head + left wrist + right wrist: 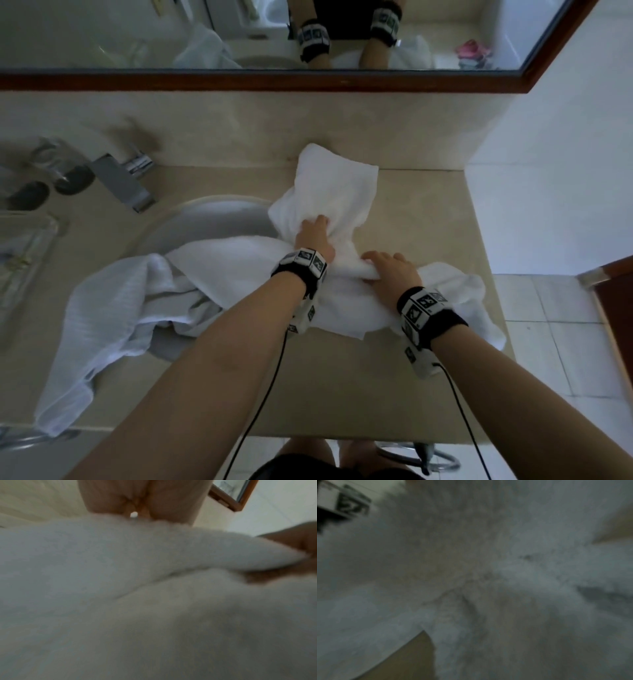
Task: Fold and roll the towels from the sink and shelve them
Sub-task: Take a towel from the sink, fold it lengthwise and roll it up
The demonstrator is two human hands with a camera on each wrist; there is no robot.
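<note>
A white terry towel lies bunched on the beige counter to the right of the sink. My left hand grips a fold of it near its middle. Just to the right, my right hand curls over a rolled ridge of the same towel. A second, thinner ribbed towel hangs from the sink over the counter's front edge. The left wrist view is filled by white towel, with fingers above it. Blurred towel cloth fills the right wrist view.
A chrome faucet stands behind the sink at the left, with glass tumblers beside it. A wood-framed mirror runs along the back wall. A white wall bounds the counter on the right; tiled floor lies below.
</note>
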